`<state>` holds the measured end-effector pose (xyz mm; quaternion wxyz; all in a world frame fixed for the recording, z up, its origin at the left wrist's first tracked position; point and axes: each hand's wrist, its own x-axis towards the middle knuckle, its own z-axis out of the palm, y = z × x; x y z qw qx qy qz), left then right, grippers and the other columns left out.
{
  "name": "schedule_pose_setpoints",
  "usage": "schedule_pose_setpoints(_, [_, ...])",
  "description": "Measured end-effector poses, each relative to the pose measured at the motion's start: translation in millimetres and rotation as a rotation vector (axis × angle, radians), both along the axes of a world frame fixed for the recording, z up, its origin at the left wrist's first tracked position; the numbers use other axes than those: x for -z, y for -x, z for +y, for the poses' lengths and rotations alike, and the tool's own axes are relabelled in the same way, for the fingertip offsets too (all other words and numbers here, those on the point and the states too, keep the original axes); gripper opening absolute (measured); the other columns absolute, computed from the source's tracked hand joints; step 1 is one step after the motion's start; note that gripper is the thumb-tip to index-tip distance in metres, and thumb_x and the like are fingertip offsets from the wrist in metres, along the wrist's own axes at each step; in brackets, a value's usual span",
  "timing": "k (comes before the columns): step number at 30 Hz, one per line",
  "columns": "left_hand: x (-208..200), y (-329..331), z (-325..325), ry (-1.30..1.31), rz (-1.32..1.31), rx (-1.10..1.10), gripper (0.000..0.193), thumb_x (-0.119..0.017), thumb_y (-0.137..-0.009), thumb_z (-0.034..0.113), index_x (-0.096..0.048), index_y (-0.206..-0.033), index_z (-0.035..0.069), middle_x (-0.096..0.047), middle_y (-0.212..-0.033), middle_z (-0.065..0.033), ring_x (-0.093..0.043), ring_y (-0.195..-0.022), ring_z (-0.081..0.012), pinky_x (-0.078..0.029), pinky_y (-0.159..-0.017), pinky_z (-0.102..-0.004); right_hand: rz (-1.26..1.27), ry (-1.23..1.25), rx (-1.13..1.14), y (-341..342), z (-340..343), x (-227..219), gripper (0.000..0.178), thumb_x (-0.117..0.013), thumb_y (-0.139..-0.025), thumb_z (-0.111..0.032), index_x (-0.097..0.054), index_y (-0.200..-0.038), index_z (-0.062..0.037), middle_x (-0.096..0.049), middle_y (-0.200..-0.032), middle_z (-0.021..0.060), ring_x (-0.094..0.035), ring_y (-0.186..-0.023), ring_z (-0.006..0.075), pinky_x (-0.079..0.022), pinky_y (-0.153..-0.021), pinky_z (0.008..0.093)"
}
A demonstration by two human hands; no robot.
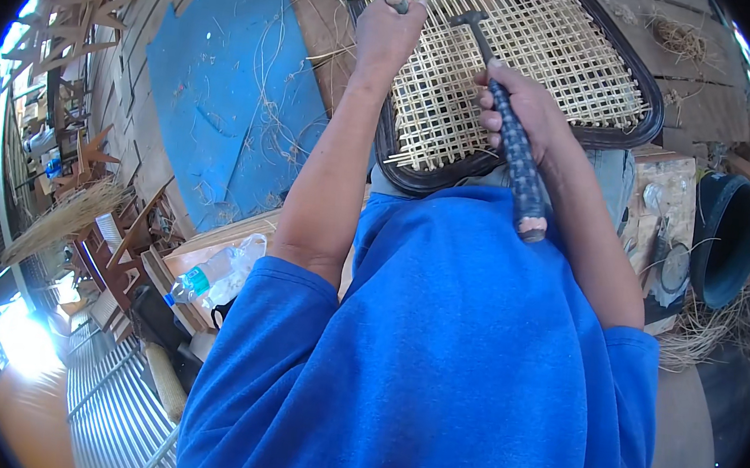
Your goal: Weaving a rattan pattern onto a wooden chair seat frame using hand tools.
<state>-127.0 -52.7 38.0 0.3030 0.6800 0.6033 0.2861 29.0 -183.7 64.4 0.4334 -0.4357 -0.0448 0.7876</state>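
Observation:
A cane-woven panel [444,106] in a dark curved wooden frame [615,137] lies across my lap, with loose strands fanning out at its far side. My right hand [529,109] is wrapped around a hammer [515,144] by its long handle, bound in dark patterned wrapping. The small metal hammer head hovers over or rests on the weave; I cannot tell which. Near the frame's far left side, my left hand [388,37] is closed around a short grey rod-like tool [397,2], whose end sticks out above the fist. The tool's lower part is hidden by the hand.
A blue sheet [223,87] strewn with cane scraps covers the floor at left. Beside me are a plastic bottle [211,275] at left, and a wooden board [663,201] with tools and a dark round bucket [725,238] at right. Cane bundles [68,223] lie far left.

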Motion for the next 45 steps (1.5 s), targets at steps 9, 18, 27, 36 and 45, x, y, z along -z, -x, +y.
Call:
schedule_pose_setpoints(9, [3, 2, 0, -0.02, -0.025, -0.024, 0.028, -0.061, -0.074, 0.028, -0.056, -0.072, 0.0, -0.061, -0.063, -0.0118, -0.06, -0.062, -0.0225, -0.047, -0.063, -0.033, -0.057, 0.007, -0.074, 9, -6, 0, 0.03, -0.042, -0.093, -0.031, -0.047, -0.1, -0.0023, -0.046, -0.062, -0.0019, -0.042, -0.041, 0.0057, -0.038, -0.031, 0.0211])
schedule_pose_setpoints(18, [-11, 7, 3, 0.057, -0.383, -0.04, 0.018, -0.063, -0.076, 0.017, -0.056, -0.07, 0.002, -0.056, -0.06, -0.0008, -0.052, -0.058, -0.0095, -0.044, -0.057, -0.0264, -0.12, -0.03, -0.005, -4, -1, 4, 0.032, -0.043, -0.093, -0.031, -0.048, -0.101, -0.0006, -0.048, -0.068, 0.0009, -0.045, -0.046, 0.0072, -0.04, -0.035, 0.0215])
schedule_pose_setpoints(27, [1, 7, -3, 0.012, -0.213, -0.063, 0.021, -0.063, -0.076, 0.021, -0.058, -0.08, 0.001, -0.057, -0.061, -0.0026, -0.053, -0.055, -0.0098, -0.044, -0.055, -0.0267, -0.165, -0.03, -0.044, 17, 1, 5, 0.031, -0.044, -0.093, -0.031, -0.049, -0.098, -0.0013, -0.046, -0.063, -0.0012, -0.044, -0.043, 0.0085, -0.039, -0.035, 0.0228])
schedule_pose_setpoints(36, [1, 8, -3, -0.049, -0.201, -0.062, 0.021, -0.061, -0.076, 0.022, -0.059, -0.079, 0.002, -0.058, -0.06, -0.0022, -0.055, -0.053, -0.0112, -0.045, -0.054, -0.0273, -0.139, 0.013, 0.001, 14, 1, 1, 0.029, -0.044, -0.092, -0.03, -0.049, -0.099, -0.0023, -0.046, -0.063, -0.0018, -0.041, -0.042, 0.0068, -0.036, -0.033, 0.0215])
schedule_pose_setpoints(45, [1, 4, 0, 0.026, -0.34, -0.097, 0.017, -0.063, -0.077, 0.02, -0.059, -0.075, 0.003, -0.056, -0.06, -0.0008, -0.05, -0.052, -0.0079, -0.041, -0.049, -0.0241, -0.152, -0.012, -0.025, -3, -7, 7, 0.033, -0.042, -0.093, -0.031, -0.046, -0.105, -0.0003, -0.046, -0.065, -0.0008, -0.042, -0.043, 0.0075, -0.038, -0.033, 0.021])
